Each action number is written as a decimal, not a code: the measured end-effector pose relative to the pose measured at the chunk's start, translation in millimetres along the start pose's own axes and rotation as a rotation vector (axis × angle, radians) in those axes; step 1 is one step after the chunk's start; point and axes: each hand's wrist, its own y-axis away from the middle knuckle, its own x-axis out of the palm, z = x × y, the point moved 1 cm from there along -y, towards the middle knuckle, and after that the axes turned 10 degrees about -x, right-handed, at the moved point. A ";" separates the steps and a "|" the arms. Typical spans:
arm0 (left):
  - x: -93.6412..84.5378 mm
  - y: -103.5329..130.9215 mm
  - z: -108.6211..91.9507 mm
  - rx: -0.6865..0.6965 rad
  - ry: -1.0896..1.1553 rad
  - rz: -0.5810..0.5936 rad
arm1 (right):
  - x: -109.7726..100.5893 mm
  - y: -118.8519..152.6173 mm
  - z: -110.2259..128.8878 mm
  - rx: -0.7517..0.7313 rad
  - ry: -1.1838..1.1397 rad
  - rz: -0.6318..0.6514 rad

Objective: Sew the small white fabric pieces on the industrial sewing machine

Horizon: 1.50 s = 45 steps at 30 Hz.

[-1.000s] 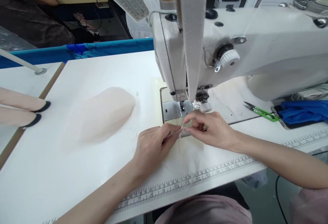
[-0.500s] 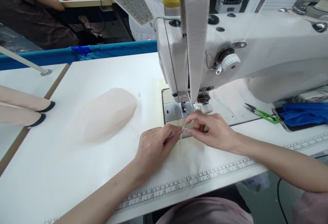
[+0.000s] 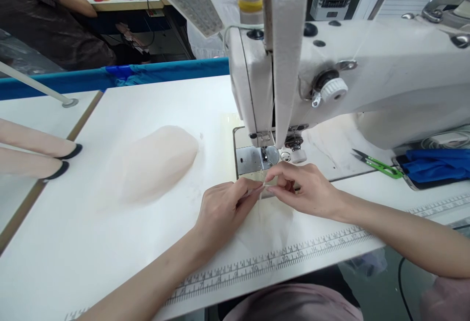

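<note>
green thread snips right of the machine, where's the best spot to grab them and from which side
Take the green thread snips by the green handle end, which points right toward the blue cloth. The dark blades point left toward the sewing machine. They lie flat on the table, so probably pinch from above, across the handles.

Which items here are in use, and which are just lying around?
In use:
- left hand and right hand, pinching the edge of a sheer white fabric piece
- sewing machine, needle plate just beyond the fingers

Lying about:
- pale pink fabric pile
- green thread snips
- blue cloth
- printed ruler along the table edge
</note>
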 end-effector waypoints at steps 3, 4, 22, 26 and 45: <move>-0.8 -0.7 -1.0 0.009 -0.003 -0.012 | 0.6 1.2 -0.3 0.001 0.001 0.025; -1.2 -0.9 -1.3 0.009 -0.003 -0.014 | 0.9 1.4 -0.5 0.001 0.000 0.030; -5.3 0.0 -7.3 0.160 -0.009 0.003 | -9.5 2.9 7.9 -0.879 0.745 -0.114; -6.3 -0.2 -7.9 0.193 -0.039 -0.029 | -10.2 3.1 8.8 -0.914 0.785 -0.108; -3.1 -0.1 -8.0 0.134 0.079 0.055 | -10.5 5.3 10.6 -0.922 0.781 -0.110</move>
